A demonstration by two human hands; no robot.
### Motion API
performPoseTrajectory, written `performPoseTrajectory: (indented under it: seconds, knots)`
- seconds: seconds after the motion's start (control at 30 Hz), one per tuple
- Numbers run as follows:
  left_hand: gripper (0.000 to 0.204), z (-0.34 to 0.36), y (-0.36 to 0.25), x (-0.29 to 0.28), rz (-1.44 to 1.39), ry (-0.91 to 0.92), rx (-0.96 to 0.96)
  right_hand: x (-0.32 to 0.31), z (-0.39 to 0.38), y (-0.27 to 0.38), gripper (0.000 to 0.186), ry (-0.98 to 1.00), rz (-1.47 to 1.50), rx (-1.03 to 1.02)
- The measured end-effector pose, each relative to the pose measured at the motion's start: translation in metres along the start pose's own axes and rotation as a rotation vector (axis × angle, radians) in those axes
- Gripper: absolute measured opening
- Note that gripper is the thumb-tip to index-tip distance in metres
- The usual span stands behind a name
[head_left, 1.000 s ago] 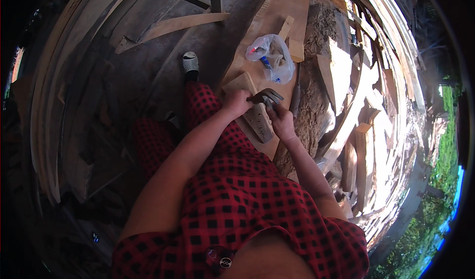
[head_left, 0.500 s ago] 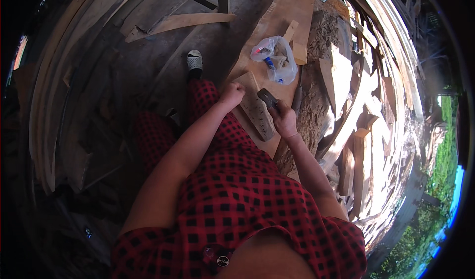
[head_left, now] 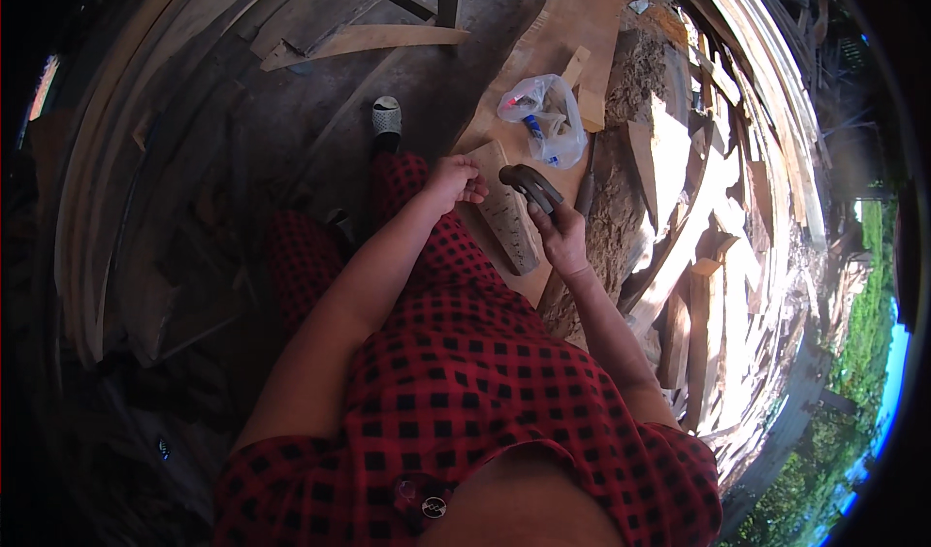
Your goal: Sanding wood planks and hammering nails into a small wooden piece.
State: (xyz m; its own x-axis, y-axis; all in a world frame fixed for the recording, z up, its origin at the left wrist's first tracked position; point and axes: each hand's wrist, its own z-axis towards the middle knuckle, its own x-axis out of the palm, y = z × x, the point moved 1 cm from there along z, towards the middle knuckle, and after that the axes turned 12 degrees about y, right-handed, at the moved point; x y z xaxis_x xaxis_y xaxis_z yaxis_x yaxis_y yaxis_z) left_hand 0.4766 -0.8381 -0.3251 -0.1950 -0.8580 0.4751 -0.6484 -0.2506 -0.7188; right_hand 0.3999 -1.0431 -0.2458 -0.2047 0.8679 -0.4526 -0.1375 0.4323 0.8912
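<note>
R hand (head_left: pixel 562 237) gripping hammer (head_left: pixel 529 182), its head fwd-left of that hand. L hand (head_left: pixel 454 183) half-curled by left edge of wood block (head_left: pixel 509 225) (can't tell if anything's pinched). Block, w/ dark specks, lies btwn both hands. Clear plastic bag (head_left: pixel 565 145) fwd of R hand.

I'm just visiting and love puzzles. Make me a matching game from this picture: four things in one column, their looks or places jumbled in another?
Things:
1. Hammer
2. Plastic bag
3. Wooden block
4. Clothes

Looks or places:
A. Speckled with dark marks
B. Red and black checks
C. Held in the right hand
D. See-through, lying on the wide board

Right pairs: 1-C, 2-D, 3-A, 4-B
</note>
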Motion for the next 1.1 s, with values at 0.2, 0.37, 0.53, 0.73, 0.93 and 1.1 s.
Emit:
performPoseTrajectory:
  seconds: [0.2,0.37,0.53,0.73,0.93,1.1]
  knots:
    - [0.018,-0.006,-0.003,0.003,-0.114,0.026,-0.001,0.001,-0.006,-0.014,0.024,0.075,-0.215,0.192]
    - [0.018,-0.010,-0.008,0.001,-0.225,0.092,-0.002,-0.003,-0.016,-0.028,0.026,-0.116,0.085,0.279]
    - [0.016,-0.021,-0.007,0.005,-0.147,0.120,0.015,-0.036,-0.037,-0.046,0.032,-0.150,-0.406,0.429]
    - [0.017,-0.032,-0.002,0.012,-0.454,0.173,0.005,-0.041,-0.069,-0.075,0.033,-0.136,-0.574,0.448]
    - [0.021,-0.039,0.002,0.017,-0.515,0.243,-0.022,-0.030,-0.062,-0.083,0.026,-0.114,-0.666,0.361]
    - [0.021,-0.040,0.005,0.019,-0.481,0.220,-0.039,-0.014,0.000,0.001,0.007,-0.135,-0.430,-0.075]
